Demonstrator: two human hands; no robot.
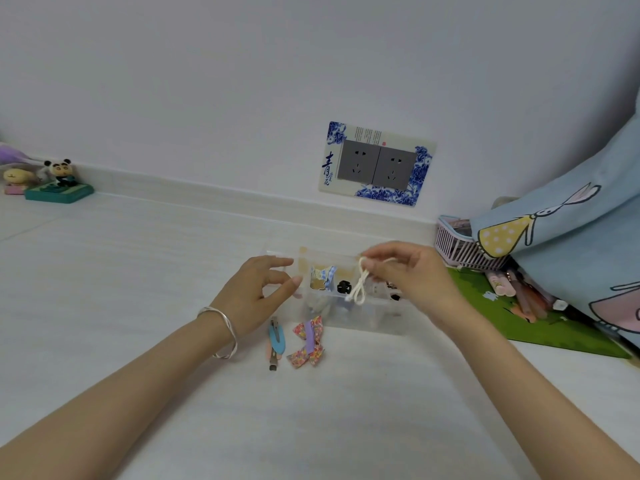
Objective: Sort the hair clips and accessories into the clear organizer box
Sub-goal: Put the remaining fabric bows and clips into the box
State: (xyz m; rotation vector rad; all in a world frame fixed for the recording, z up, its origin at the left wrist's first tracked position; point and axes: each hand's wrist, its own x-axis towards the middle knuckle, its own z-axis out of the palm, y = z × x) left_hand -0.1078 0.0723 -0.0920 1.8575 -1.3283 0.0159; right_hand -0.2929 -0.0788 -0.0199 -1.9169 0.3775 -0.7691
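Observation:
The clear organizer box point(367, 322) stands on the white surface in the middle. Its compartments hold a blue-checked bow clip point(322, 277), a small black claw clip point(344, 287) and other pieces seen only dimly through the plastic. My right hand point(412, 271) pinches a cream cord hair tie point(360, 287) that hangs over the box. At the box's left end, my left hand point(258, 292) has its fingers loosely spread and touches the wall. In front of the box lie a blue and pink snap clip point(276, 342) and a floral bow clip point(309, 342).
A pink basket point(457, 245) and a green mat point(540, 317) with pens sit at the right, under a blue patterned pillow point(571, 237). Toy figurines point(52, 181) stand far left by the wall. A double socket point(375, 164) is on the wall behind.

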